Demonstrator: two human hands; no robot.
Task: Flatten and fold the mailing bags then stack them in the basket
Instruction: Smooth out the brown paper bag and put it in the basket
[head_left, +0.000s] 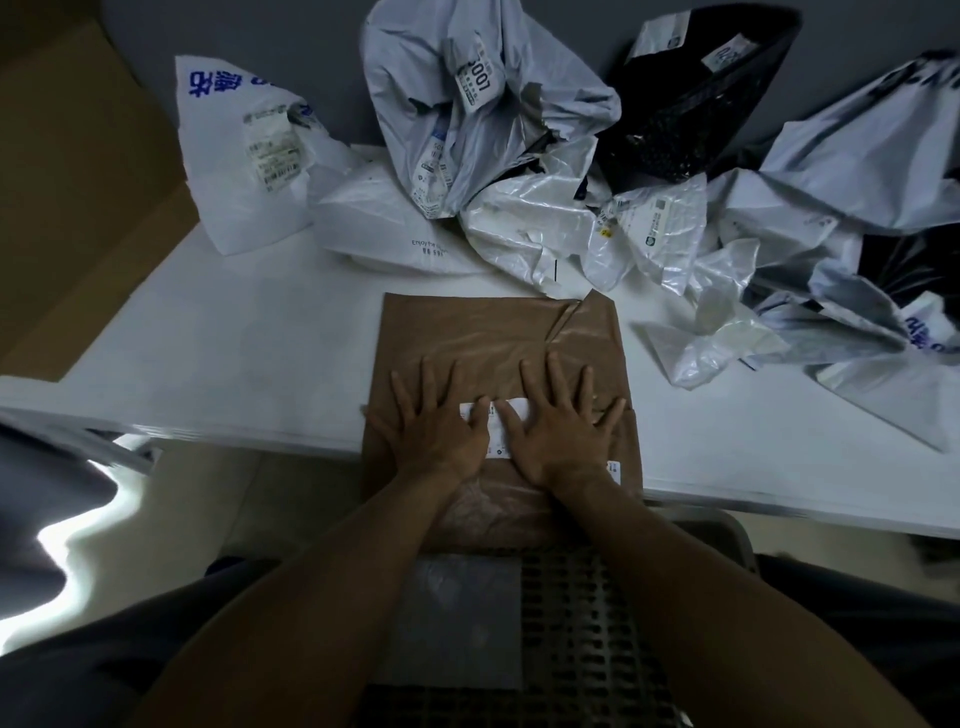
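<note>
White table (234, 338), dim room, I'm pressing left hand (436, 434) and right hand (563, 431), fingers straight, on one brown mailing bag (467, 332), crumpled bags (524, 228) beyond.

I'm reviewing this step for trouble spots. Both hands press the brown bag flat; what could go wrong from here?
1. The brown bag overhangs the near edge of the table, so it may slide off when the left hand and right hand lift.
2. Its far right corner is turned over; folding now could lock that crease in.
</note>
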